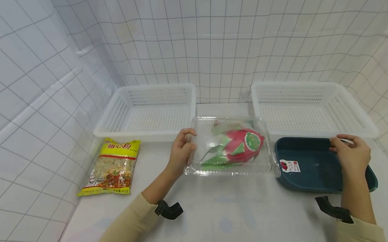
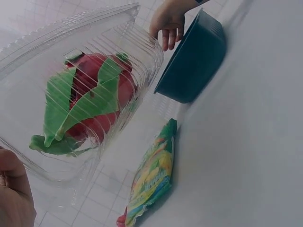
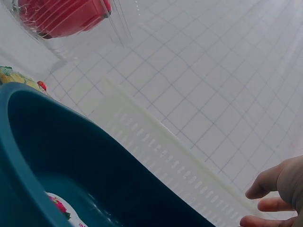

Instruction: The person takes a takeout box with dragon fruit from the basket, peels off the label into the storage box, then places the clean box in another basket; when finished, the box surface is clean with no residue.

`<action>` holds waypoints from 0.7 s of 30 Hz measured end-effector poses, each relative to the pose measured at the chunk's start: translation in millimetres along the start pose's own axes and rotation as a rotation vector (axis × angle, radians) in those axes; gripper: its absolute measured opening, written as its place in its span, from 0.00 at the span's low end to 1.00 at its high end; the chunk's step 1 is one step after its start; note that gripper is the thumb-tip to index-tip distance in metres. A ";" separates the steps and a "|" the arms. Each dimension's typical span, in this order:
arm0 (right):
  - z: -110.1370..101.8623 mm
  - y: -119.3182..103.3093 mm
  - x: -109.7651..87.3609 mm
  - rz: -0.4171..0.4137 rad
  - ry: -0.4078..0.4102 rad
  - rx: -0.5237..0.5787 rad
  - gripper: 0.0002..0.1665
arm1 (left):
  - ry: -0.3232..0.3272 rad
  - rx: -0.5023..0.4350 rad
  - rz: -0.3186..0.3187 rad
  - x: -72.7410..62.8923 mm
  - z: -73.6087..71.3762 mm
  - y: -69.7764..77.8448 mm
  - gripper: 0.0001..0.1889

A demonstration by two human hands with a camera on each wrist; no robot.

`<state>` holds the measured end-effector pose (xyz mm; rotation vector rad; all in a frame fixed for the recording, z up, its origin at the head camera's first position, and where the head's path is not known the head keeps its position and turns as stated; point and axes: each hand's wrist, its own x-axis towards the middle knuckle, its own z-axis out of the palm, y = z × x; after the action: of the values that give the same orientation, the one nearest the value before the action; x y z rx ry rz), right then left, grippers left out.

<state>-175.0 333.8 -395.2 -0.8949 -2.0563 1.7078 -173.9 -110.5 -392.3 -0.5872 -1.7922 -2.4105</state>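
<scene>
My left hand (image 1: 182, 146) grips the left edge of a clear plastic clamshell box (image 1: 232, 170), thumb on the near side. Inside lies a pink dragon fruit (image 1: 240, 145) with green scales and a round green sticker. The box is held up above the table, tilted, as the left wrist view shows. Over the back right part of a dark teal basin (image 1: 313, 162) hovers my right hand (image 1: 351, 155), its fingers loosely bent and holding nothing. A white label with a red fruit picture (image 1: 290, 166) lies in the basin's left end.
Two white perforated baskets stand at the back, one left (image 1: 145, 134) and one right (image 1: 314, 130). A yellow bag of macaroni (image 1: 113, 168) lies at the left. A green and yellow packet (image 2: 154, 177) lies beyond the box. White tiled sheeting encloses the table.
</scene>
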 end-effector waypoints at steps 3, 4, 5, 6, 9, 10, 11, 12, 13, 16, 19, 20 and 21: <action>1.7 -0.7 0.7 0.005 0.002 0.036 0.10 | 0.004 -0.002 -0.002 6.5 1.6 -0.2 0.17; 2.5 -0.8 0.8 0.007 0.002 0.043 0.11 | 0.003 -0.002 -0.001 8.4 2.2 -0.2 0.17; 3.4 -0.8 0.9 0.008 0.000 0.054 0.12 | 0.004 -0.001 0.003 10.4 2.9 -0.4 0.17; 4.4 -0.8 1.1 0.010 -0.001 0.058 0.12 | 0.004 -0.004 0.010 12.4 3.6 -0.5 0.17; 8.0 -1.4 1.5 0.018 -0.014 0.100 0.15 | 0.004 -0.012 0.029 18.1 5.9 -0.9 0.17; 9.3 -1.9 1.5 0.019 -0.018 0.114 0.16 | 0.001 -0.021 0.036 20.2 6.7 -1.4 0.17; 10.7 -2.3 1.4 0.023 -0.023 0.129 0.17 | 0.000 -0.028 0.041 22.4 7.6 -2.0 0.17; 12.1 -2.9 1.1 0.022 -0.027 0.145 0.18 | -0.001 -0.031 0.044 24.2 8.7 -2.5 0.17; 13.7 -3.3 0.9 0.022 -0.029 0.164 0.20 | -0.003 -0.035 0.045 26.1 9.8 -3.1 0.17; 18.1 -3.4 0.7 0.019 -0.027 0.185 0.25 | -0.009 -0.041 0.052 31.6 14.0 -5.1 0.18; 21.6 -0.4 4.2 0.020 -0.025 0.220 0.32 | -0.005 -0.037 0.059 36.6 18.3 -6.0 0.18; 22.3 0.9 6.4 0.028 -0.026 0.234 0.35 | -0.002 -0.031 0.059 38.3 19.9 -6.0 0.18; 22.7 2.9 9.4 0.038 -0.029 0.256 0.37 | 0.000 -0.029 0.057 40.0 21.5 -5.6 0.18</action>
<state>-195.0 322.9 -404.6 -0.8354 -1.7941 1.9590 -207.0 -82.2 -378.3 -0.6322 -1.7191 -2.4032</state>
